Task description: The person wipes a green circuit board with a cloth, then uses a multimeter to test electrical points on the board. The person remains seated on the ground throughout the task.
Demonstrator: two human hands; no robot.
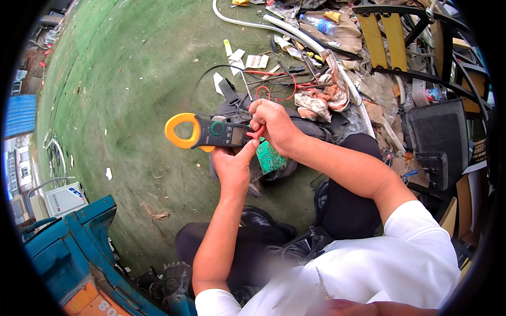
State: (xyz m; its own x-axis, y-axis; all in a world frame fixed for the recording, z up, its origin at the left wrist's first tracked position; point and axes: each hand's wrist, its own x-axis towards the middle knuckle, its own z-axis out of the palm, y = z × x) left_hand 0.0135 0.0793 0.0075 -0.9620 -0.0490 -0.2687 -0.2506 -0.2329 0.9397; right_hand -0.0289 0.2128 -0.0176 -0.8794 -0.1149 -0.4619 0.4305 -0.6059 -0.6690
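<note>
A clamp meter [221, 134] with a yellow jaw and dark body lies across my left hand [234, 166], whose fingers close around it. At the meter's right end, my right hand [274, 124] pinches a red test lead plug [257, 132]. The plug is right against the meter's end; whether it is fully seated I cannot tell. Below my right hand a green circuit board [270, 156] rests on a dark bag [290, 167]. Red and black test leads [287, 84] trail over the ground beyond my hands.
Crumpled dirty cloth [319, 100], a white hose [348, 79] and a plastic bottle [320, 24] lie among litter at the far right. A black and yellow frame [392, 42] stands there. A blue metal cabinet [74, 247] and a white box [64, 199] are at the lower left.
</note>
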